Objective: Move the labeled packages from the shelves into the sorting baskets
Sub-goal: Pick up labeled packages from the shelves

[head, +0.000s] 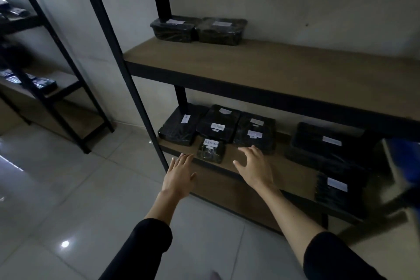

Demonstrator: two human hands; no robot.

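Left hand: the left hand [179,174] hovers at the lower shelf [293,173] front edge, fingers straight, holding nothing.
Right hand: the right hand [255,166] spreads empty over bare board.
Package: the RETURN package [211,151] sits between them, at the edge.

Dim, murky view — glare spots on floor [65,243], right edge blurred.

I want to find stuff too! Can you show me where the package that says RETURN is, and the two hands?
RETURN package [211,151]: head view, middle of its wrapped top, below the label.
Left hand [179,174]: head view, back of the hand.
Right hand [254,166]: head view, back of the hand.
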